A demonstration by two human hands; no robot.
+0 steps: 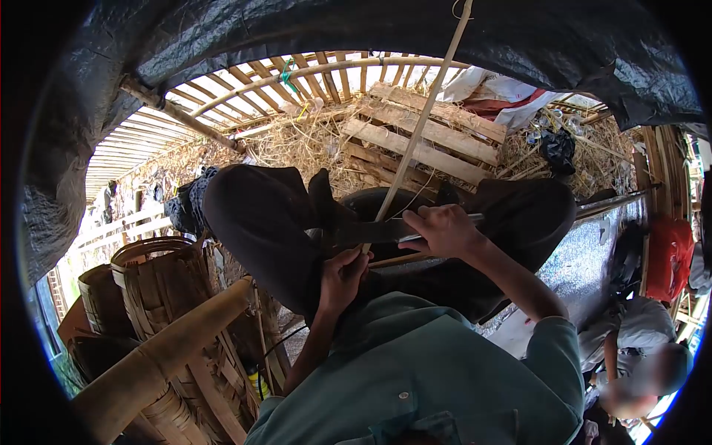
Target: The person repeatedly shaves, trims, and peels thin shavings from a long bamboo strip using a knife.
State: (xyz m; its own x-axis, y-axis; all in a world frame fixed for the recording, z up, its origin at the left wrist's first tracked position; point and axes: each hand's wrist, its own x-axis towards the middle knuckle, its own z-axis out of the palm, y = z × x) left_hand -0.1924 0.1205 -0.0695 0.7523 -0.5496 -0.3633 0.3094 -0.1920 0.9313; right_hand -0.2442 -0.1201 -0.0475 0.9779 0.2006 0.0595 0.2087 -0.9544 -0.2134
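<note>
A long thin bamboo strip (421, 122) runs from the top of the view down to my lap. Its lower end is in my left hand (343, 280), whose fingers are closed round it. My right hand (443, 230) grips a knife by its handle, fingers wrapped round it. The dark, wide blade (367, 233) lies across the strip, just above my left hand. Both hands are between my bent, dark-clad knees. Part of the handle is hidden by my right hand.
A slatted wooden pallet (426, 133) lies on straw ahead. Woven bamboo baskets (159, 285) and a thick bamboo pole (163, 360) are at the left. Another person (641, 334) sits at the lower right, near a red bag (669, 259). Dark plastic sheeting (334, 26) hangs overhead.
</note>
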